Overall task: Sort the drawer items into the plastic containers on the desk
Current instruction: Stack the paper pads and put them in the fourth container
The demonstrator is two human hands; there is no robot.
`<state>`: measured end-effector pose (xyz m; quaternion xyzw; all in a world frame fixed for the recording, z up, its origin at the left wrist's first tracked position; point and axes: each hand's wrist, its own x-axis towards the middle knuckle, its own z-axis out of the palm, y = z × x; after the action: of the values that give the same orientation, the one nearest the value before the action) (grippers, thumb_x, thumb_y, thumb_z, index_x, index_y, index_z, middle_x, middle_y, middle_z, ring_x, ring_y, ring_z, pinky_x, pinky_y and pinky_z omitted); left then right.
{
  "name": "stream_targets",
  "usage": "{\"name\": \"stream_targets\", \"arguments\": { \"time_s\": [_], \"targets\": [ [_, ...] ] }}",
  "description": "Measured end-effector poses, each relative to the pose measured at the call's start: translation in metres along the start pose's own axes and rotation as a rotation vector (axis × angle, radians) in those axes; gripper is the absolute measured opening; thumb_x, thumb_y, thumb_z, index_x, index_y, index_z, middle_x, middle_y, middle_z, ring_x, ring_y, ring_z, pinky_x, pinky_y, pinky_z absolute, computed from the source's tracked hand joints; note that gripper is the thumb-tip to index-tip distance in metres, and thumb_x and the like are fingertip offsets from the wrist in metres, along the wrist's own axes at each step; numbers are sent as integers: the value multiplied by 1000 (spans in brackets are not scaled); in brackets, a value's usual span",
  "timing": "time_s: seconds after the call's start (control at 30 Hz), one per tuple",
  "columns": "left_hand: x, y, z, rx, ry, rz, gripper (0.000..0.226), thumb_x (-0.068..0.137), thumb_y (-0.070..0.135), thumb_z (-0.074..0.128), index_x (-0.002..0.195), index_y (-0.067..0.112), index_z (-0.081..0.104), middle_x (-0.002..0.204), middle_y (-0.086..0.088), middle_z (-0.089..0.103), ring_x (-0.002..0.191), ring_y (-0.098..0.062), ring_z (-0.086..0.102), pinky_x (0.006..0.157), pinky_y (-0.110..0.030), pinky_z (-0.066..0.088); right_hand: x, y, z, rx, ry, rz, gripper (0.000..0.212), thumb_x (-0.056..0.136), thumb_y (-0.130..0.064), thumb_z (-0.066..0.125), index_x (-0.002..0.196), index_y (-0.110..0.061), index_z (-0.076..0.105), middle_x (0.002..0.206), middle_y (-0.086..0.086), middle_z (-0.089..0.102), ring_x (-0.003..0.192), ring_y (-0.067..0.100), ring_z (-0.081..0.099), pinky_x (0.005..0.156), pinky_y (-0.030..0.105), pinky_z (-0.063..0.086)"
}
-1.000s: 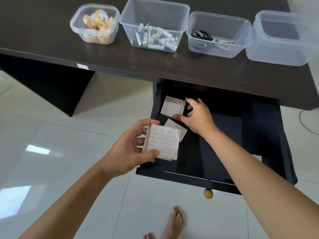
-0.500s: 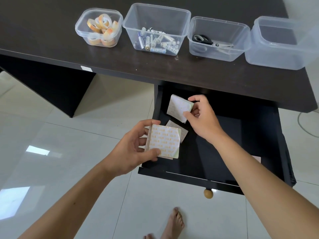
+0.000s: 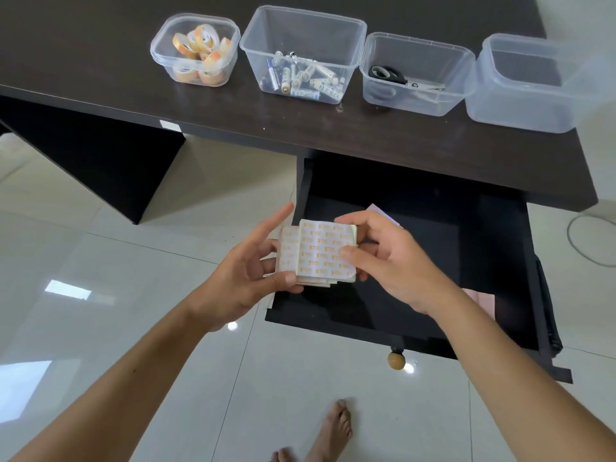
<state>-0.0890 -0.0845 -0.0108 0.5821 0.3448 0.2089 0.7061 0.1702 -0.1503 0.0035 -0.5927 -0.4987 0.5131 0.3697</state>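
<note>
A stack of white square pads printed with orange marks [image 3: 318,253] is held over the left front corner of the open black drawer [image 3: 433,261]. My left hand [image 3: 246,271] supports the stack from below and the left, thumb on its lower edge. My right hand [image 3: 390,261] pinches the top pad against the stack from the right. Another pad [image 3: 383,213] lies in the drawer behind my right hand, mostly hidden. On the desk stand four clear containers: tape rolls [image 3: 196,50], batteries [image 3: 301,55], scissors [image 3: 415,73], and an empty one [image 3: 533,81].
The dark desk top [image 3: 100,61] overhangs the drawer's back. A pinkish sheet [image 3: 480,300] lies at the drawer's right front. A round wooden knob [image 3: 396,360] sticks out of the drawer front. My bare feet [image 3: 330,431] stand on the white tiled floor; a cable [image 3: 586,241] lies at right.
My right hand lifted a pad out of the drawer and brought it onto the stack in my left hand. Both hands now meet at the stack.
</note>
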Motion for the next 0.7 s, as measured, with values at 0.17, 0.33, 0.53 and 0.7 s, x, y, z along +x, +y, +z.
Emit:
{"name": "stream_targets", "arguments": {
  "time_s": [0.17, 0.33, 0.53, 0.7],
  "targets": [
    [1, 3, -3, 51, -51, -31, 104, 85, 4, 77, 161, 51, 22, 146, -9, 58, 130, -31, 66, 106, -48, 57, 5, 1, 7, -25, 57, -36, 35, 102, -15, 69, 132, -32, 66, 107, -2, 67, 89, 18, 74, 70, 24, 58],
    [1, 1, 0, 57, -25, -37, 104, 78, -6, 83, 156, 43, 35, 141, -6, 61, 127, -29, 67, 99, -44, 60, 11, 4, 20, -100, 31, -77, 35, 100, -19, 74, 129, -37, 67, 117, -3, 66, 94, 27, 76, 75, 31, 64],
    [-1, 0, 3, 91, 40, -31, 85, 79, -8, 84, 142, 32, 44, 136, 1, 64, 123, -26, 68, 97, -41, 61, 8, 11, 9, -49, 117, -43, 25, 104, -28, 66, 128, -31, 71, 106, -10, 70, 85, 8, 71, 70, 21, 57],
    [-5, -1, 6, 126, 52, -50, 86, 79, -10, 84, 142, 34, 47, 133, 3, 65, 121, -21, 70, 97, -41, 62, 24, 53, -3, -506, 291, 6, 35, 89, -37, 84, 121, -26, 74, 99, -12, 65, 77, 8, 63, 74, 23, 55]
  ]
}}
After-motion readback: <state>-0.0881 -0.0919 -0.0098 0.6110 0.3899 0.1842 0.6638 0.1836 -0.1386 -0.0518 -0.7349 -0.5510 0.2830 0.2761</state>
